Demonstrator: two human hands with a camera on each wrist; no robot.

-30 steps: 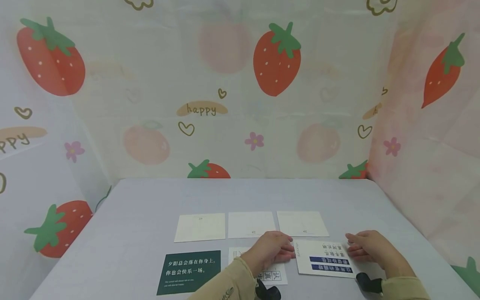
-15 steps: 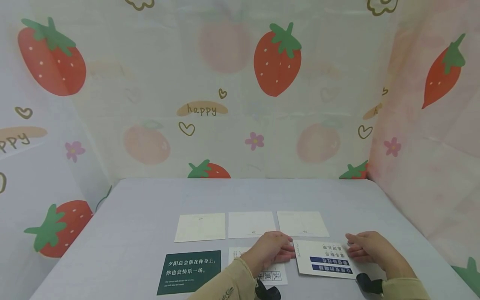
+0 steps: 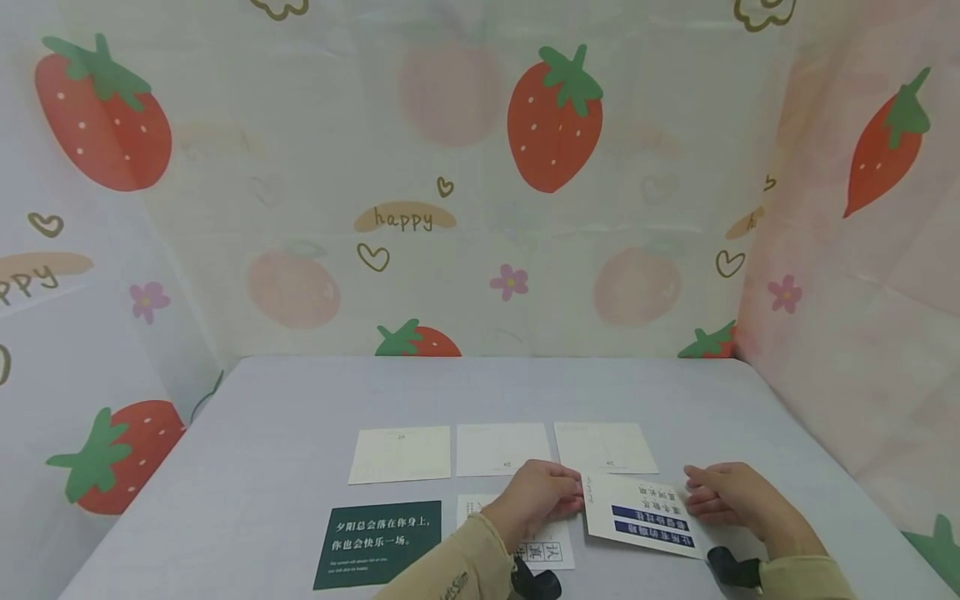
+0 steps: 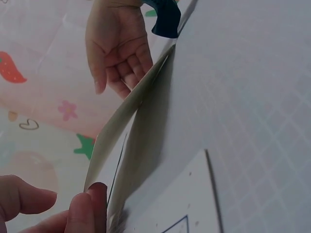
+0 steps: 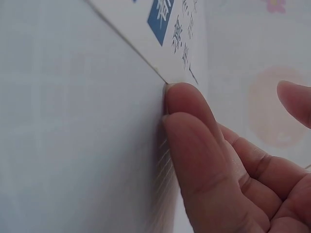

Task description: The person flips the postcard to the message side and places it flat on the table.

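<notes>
A white postcard [image 3: 630,492] with two dark blue printed bands lies between my hands, slightly raised and tilted, casting a shadow on the table. At its left edge, my left hand [image 3: 534,504] touches it with the fingertips [image 4: 81,209], the thumb standing apart; the card's underside shows in the left wrist view. Fingertips [image 5: 187,99] of my right hand [image 3: 738,500] meet a corner at the right edge, and that thumb is also away from the card. Under my left wrist, a white card with boxed characters [image 3: 555,533] is partly hidden.
Three pale cards, left [image 3: 400,457], middle [image 3: 502,450] and right [image 3: 606,448], lie in a row farther back. A dark green card [image 3: 378,546] with white writing lies at front left. Strawberry-patterned cloth [image 3: 480,225] hangs behind the table [image 3: 300,400].
The banded postcard has lifted off the table a little, shifted slightly left and tilted. Both hands have moved a little left with it.
</notes>
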